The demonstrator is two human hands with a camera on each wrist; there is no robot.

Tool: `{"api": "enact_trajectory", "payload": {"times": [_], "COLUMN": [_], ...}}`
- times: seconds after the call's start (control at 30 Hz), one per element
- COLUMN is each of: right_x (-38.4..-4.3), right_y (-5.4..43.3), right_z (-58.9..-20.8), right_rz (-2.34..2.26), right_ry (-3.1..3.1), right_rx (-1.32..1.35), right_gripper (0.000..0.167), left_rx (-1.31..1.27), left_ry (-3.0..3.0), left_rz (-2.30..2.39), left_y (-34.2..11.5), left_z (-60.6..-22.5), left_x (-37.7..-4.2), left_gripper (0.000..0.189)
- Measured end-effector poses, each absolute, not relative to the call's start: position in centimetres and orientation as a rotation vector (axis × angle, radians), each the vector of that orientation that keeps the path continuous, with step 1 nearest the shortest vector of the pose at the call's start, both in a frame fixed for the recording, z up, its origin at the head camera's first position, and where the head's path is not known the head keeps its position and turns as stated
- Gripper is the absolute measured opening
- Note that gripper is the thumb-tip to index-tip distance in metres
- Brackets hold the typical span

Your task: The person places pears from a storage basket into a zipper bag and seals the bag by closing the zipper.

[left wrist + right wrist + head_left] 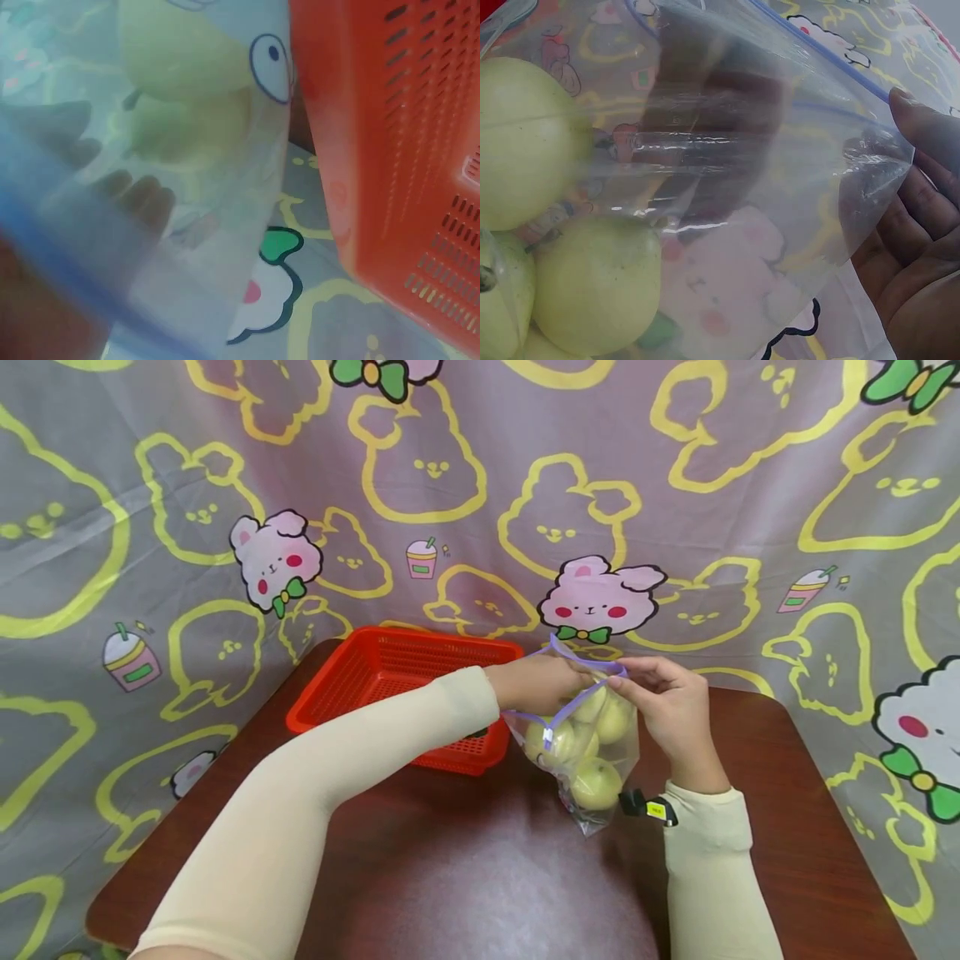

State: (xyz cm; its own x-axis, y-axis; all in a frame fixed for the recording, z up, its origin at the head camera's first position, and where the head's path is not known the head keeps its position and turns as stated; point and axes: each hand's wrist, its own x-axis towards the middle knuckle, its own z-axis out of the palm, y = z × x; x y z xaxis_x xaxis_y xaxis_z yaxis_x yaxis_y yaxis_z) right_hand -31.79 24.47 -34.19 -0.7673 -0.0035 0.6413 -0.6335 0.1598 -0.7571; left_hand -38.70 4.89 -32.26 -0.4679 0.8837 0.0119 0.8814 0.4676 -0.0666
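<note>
A clear zip bag [626, 747] with a purple zip edge holds several round, pale yellow-green fruits [596, 285], like apples or pears. My left hand [536, 683] reaches in through the bag's mouth. Blurred through the plastic in the right wrist view, the left hand's fingers [720, 127] point down, with no fruit seen at their tips. On the bag's right side, my right hand [671, 714] pinches the zip edge between thumb and fingers. In the left wrist view, two fruits [184, 52] show hazily behind the film.
A red slotted plastic basket [405, 643] stands left of the bag, partly hidden by the left sleeve [390, 743]. Both rest on a dark brown table [420, 877]. A patterned cloth [465, 452] hangs close behind and at the sides.
</note>
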Motion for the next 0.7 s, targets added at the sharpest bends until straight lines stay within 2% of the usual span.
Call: {"api": "enact_trajectory", "payload": {"times": [0.37, 0.7], "right_x": [-31.5, -31.3], "right_y": [24.0, 24.2], "right_z": [-34.0, -34.0], "right_rz": [1.634, 1.630], "right_ry": [-1.951, -1.957], "right_rx": [0.565, 0.556], "right_gripper": [0.025, 0.027], "left_rx": [-1.529, -1.115], "left_ry": [-2.628, -2.616], "left_rz": [-0.406, -0.880], "left_y": [0.0, -4.3], "left_z": [-28.6, -29.2], "left_x": [-36.1, -38.3], "left_gripper": [0.010, 0.012]}}
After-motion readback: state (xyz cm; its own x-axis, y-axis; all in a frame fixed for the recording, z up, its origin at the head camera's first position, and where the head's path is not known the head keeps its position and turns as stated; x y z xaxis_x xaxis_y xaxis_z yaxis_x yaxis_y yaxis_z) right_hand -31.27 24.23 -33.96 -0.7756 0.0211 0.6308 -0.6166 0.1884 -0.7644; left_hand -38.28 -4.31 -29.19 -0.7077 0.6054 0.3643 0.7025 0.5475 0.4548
